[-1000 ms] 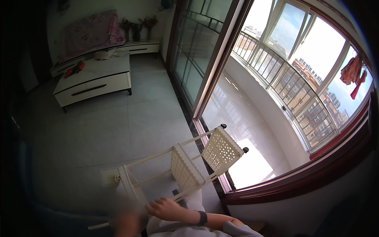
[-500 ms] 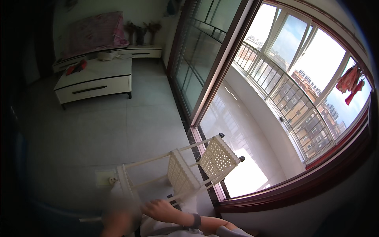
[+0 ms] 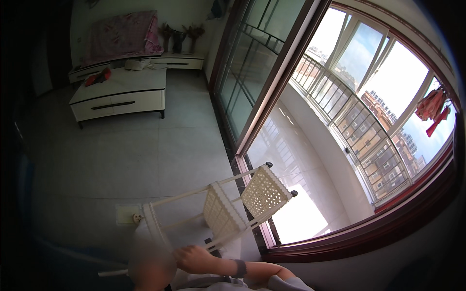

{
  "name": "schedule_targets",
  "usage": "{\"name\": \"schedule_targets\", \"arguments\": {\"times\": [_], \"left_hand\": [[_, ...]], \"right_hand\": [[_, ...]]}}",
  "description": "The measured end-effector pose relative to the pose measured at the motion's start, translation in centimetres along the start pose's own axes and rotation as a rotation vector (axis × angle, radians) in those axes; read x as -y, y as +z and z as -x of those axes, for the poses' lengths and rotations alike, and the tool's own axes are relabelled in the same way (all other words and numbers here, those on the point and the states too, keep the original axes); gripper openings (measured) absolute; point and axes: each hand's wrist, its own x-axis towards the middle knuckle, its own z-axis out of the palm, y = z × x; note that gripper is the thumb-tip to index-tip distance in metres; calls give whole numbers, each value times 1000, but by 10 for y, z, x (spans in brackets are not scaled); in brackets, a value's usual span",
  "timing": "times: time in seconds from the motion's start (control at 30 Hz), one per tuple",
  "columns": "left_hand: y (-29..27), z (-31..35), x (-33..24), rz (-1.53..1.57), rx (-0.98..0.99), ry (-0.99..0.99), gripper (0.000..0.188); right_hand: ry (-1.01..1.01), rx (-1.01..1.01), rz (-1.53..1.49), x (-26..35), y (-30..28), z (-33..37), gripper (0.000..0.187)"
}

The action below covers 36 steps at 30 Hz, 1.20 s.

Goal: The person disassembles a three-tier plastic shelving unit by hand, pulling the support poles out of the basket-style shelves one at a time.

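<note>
In the head view, the white rack lies slantwise before the person: its near end is close to the body, and its far end reaches over the door sill. I judge that a good part of the rack is already put together, because the far shelf and the middle shelf sit between the rails, and two black feet are on the far corners. At the near end a shelf rim is in place, but the part below is covered by blur, so what remains to do there I cannot tell. The right hand has its fingers bent beside the near rail – whether it really grasps something, the view does not show. The left hand is blurred, and I cannot tell its state either. Just left of it a pale rod sticks out; possibly this is one piece not yet joined. A small beige piece and a pale square are near the rim, on the left.
</note>
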Motion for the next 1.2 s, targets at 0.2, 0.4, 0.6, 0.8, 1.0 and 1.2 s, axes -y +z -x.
{"name": "schedule_targets", "arguments": {"times": [0.2, 0.4, 0.6, 0.8, 1.0, 1.2], "left_hand": [[7, -2, 18, 179, 64, 39, 36], [-7, -3, 25, 283, 130, 68, 28], [-28, -8, 22, 312, 262, 24, 25], [-28, -7, 26, 349, 314, -7, 25], [-30, -6, 25, 368, 329, -37, 27], [-26, 1, 29, 437, 355, -79, 30]], "right_hand": [[-22, 21, -23, 0, 0, 0, 20], [-20, 46, -9, 4, -7, -1, 21], [-59, 27, -24, 8, -11, -2, 21], [-5, 14, -10, 12, -15, -1, 22], [-33, -31, -36, 9, -5, 1, 18], [-16, 57, -3, 11, -6, 3, 26]]}}
